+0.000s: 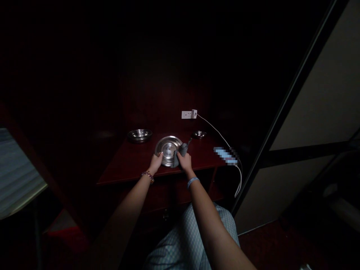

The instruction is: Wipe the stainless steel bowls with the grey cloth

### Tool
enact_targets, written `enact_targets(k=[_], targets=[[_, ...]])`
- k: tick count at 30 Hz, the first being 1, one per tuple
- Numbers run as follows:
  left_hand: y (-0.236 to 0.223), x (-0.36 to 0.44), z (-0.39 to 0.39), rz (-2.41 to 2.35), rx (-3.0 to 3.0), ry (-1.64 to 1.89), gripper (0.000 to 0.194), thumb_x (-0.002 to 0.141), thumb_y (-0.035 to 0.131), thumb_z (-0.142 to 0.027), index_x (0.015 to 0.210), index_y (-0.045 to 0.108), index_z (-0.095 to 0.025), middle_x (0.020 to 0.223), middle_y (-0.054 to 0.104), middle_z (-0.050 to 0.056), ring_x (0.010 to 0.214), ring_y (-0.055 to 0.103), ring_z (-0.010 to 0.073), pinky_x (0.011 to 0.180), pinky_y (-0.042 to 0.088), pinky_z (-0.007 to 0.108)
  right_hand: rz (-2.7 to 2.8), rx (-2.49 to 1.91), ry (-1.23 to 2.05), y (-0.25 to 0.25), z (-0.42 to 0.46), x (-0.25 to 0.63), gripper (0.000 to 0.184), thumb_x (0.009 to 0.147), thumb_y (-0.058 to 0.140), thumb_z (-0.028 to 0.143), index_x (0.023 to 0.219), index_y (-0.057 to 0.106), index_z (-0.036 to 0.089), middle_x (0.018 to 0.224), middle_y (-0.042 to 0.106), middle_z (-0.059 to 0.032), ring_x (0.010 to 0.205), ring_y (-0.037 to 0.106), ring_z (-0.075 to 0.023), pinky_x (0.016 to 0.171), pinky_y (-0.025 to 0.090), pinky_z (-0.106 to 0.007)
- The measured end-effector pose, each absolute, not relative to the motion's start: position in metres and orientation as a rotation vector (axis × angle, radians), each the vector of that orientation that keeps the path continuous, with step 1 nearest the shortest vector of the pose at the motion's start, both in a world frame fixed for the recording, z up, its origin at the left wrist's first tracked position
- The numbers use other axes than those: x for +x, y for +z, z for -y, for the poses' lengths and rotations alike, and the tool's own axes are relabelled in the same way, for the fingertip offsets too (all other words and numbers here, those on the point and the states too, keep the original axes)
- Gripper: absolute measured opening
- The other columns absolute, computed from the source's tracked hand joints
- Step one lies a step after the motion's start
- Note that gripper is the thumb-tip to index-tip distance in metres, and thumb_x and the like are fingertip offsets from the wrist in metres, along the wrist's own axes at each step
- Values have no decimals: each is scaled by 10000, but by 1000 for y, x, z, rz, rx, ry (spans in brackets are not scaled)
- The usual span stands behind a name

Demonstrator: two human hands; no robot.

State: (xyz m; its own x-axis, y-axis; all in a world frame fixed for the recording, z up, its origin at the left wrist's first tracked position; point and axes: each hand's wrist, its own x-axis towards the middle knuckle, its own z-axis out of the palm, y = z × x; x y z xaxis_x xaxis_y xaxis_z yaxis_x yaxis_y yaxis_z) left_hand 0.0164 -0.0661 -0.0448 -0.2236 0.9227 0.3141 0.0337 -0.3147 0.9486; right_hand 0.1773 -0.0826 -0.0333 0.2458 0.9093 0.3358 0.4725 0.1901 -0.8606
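Note:
A round, shiny steel plate [169, 147] is tilted up over the front part of a dark red shelf [120, 165]. My left hand [155, 162] grips its lower left rim, with the thumb on the inner face. At the lower right rim, my right hand [185, 161] is closed on a bunched grey cloth [182, 149] that lies against the plate. Behind and to the left stand several stacked steel dishes [140, 135]. A small steel bowl [199, 134] sits at the back right. The fingers beneath the plate are hidden.
A white wall socket [186, 114] holds a plugged-in charger. Its white cable [213, 128] runs down to a blurred, pale blue object [225, 155] at the shelf's right end. A sliding door frame [284, 101] stands on the right. Surroundings are dark.

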Motion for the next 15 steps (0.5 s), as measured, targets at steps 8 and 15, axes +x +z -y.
enact_targets(k=[8,15], targets=[[-43,16,68,-1203,1324,1630,204,692,640,-327,781,653,-144,725,690,61,861,646,214,800,489,309,1383,-1438,526,-34,82,177,271,838,551,337,870,706,117,847,727,-112,843,686,-199,760,499,-237],[-43,17,68,-1210,1327,1633,218,697,630,-329,804,659,-141,742,697,73,865,650,221,800,493,319,1393,-1432,509,-34,81,177,262,840,548,327,852,703,116,867,727,-121,854,689,-206,761,496,-244]])
